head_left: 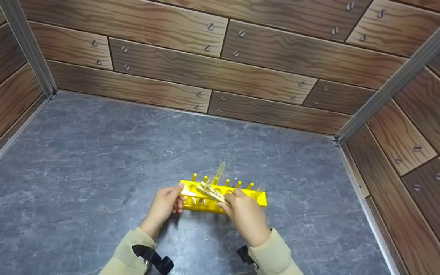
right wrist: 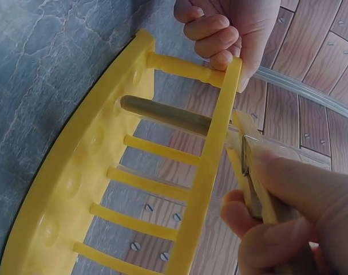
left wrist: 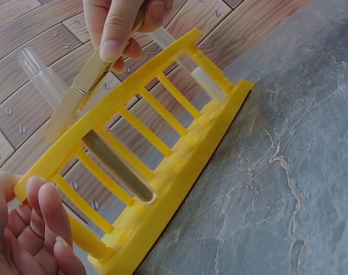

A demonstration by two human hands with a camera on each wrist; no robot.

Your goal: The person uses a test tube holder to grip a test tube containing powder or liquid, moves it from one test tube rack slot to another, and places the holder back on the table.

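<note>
A yellow test tube rack stands in front of me, its left end gripped by my left hand between thumb and fingers. My right hand pinches a wooden test tube clamp over the rack. The clamp's front end lies at a glass test tube just above the top bar; how firmly it holds the tube I cannot tell. That tube leans in the rack, its lower part filled with something grey-brown. Another test tube, with white contents, stands near the rack's right end.
Several yellow pegs rise along the rack's far side. The grey marbled tabletop is bounded by wood-patterned panels behind and at both sides, with metal posts in the corners.
</note>
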